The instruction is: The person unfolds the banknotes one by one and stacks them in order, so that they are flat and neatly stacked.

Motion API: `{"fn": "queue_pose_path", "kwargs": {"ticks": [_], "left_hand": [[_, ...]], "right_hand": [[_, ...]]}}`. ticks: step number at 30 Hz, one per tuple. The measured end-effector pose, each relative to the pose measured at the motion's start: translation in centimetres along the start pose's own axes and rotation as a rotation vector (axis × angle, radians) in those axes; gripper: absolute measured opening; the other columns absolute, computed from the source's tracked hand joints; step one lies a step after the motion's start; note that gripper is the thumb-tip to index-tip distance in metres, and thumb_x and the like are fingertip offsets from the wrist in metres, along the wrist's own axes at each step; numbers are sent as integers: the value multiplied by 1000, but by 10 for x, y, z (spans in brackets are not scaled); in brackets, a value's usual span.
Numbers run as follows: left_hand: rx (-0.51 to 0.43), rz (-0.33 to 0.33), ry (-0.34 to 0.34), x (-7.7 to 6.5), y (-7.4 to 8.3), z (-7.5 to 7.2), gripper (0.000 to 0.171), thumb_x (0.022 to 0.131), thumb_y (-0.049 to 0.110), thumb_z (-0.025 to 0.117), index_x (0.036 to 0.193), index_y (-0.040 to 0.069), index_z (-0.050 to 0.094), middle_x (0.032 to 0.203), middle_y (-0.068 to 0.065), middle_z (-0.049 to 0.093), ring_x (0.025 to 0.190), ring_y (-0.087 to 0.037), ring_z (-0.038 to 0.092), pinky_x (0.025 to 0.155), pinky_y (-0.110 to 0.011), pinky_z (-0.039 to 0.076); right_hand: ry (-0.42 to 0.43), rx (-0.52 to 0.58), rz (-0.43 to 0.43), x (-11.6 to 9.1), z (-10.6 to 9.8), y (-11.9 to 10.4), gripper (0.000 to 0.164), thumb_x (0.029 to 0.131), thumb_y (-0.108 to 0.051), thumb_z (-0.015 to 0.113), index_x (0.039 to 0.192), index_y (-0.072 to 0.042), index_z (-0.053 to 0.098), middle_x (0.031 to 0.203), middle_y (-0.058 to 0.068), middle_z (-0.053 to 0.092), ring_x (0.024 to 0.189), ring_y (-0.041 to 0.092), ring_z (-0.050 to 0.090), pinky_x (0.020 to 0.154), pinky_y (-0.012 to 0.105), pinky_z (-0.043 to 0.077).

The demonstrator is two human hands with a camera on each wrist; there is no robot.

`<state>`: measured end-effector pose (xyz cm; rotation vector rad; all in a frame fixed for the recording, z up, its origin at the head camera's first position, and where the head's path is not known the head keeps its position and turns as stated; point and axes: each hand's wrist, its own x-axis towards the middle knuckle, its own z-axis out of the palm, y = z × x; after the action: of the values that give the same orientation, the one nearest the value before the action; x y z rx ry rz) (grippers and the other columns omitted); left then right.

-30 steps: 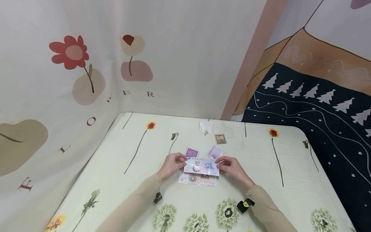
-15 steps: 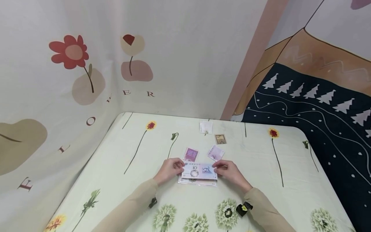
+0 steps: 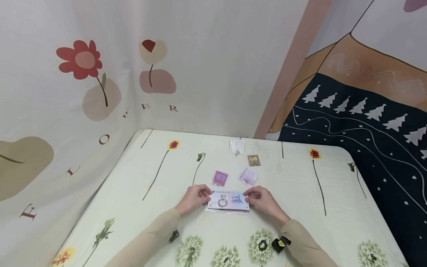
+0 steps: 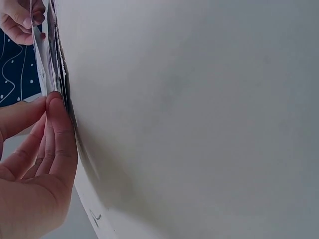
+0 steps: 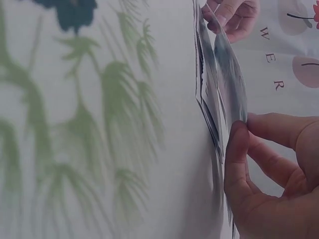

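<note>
A pale blue-violet banknote point(image 3: 230, 200) marked 10 is stretched between the two hands in the head view. My left hand point(image 3: 194, 198) pinches its left edge between thumb and fingers. At the right edge, my right hand point(image 3: 265, 201) pinches it the same way. Beneath lies a pile of flat pieces with a clear-edged sleeve point(image 3: 227, 211), mostly covered by the note. In the right wrist view the held banknote point(image 5: 232, 82) bows slightly and stands a little apart from the stacked notes point(image 5: 207, 74). The left wrist view shows the fingers point(image 4: 62, 117) at the note's edge.
Beyond the hands lie a magenta stamp-like piece point(image 3: 219, 178), a tilted lilac piece point(image 3: 248, 176), a brown stamp-like piece point(image 3: 254, 160) and a clear-white square point(image 3: 237, 146). They rest on a flower-printed tablecloth point(image 3: 287, 185), with a curtain point(image 3: 213, 74) behind the table.
Both hands have drawn the banknote toward the person and slightly left, lowering it over the pile. The lower note's printed face is now covered, while the magenta and lilac pieces show fully.
</note>
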<state>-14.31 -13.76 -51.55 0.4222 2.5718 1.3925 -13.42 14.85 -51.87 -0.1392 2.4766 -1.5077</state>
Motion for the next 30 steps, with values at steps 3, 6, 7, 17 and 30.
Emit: {"fn": "queue_pose_path", "kwargs": {"ticks": [3, 6, 7, 17, 30], "left_hand": [[6, -4, 1, -1, -1, 1, 12, 79, -6, 70, 89, 1, 67, 73, 3, 60, 65, -11, 57, 59, -24, 51], [18, 6, 5, -2, 0, 1, 13, 79, -6, 70, 89, 2, 67, 73, 3, 60, 66, -11, 57, 60, -24, 50], [21, 7, 4, -2, 0, 1, 13, 79, -5, 70, 89, 2, 67, 73, 3, 60, 66, -11, 57, 60, -24, 50], [37, 8, -13, -5, 0, 1, 13, 80, -5, 69, 90, 2, 67, 73, 4, 60, 65, -9, 56, 60, -23, 49], [46, -5, -12, -4, 0, 2, 16, 79, -7, 68, 90, 4, 69, 75, 2, 62, 67, -9, 57, 62, -24, 49]], "right_hand": [[1, -1, -12, -2, 1, 1, 15, 83, -3, 71, 99, -4, 70, 104, 11, 58, 86, 21, 63, 69, 31, 53], [3, 3, -25, -3, 3, 1, 17, 82, -1, 72, 99, -3, 69, 104, 11, 58, 84, 20, 63, 68, 30, 53], [3, 3, -30, -3, 3, 2, 18, 82, 0, 72, 99, -3, 69, 104, 11, 57, 83, 19, 63, 67, 29, 53], [10, -11, -54, -6, 7, -1, 20, 80, 2, 72, 100, -1, 66, 103, 12, 57, 77, 17, 61, 64, 24, 51], [7, -109, -105, -4, 7, -1, 16, 79, 0, 73, 93, -8, 69, 94, 5, 55, 70, 13, 54, 63, 25, 46]]}}
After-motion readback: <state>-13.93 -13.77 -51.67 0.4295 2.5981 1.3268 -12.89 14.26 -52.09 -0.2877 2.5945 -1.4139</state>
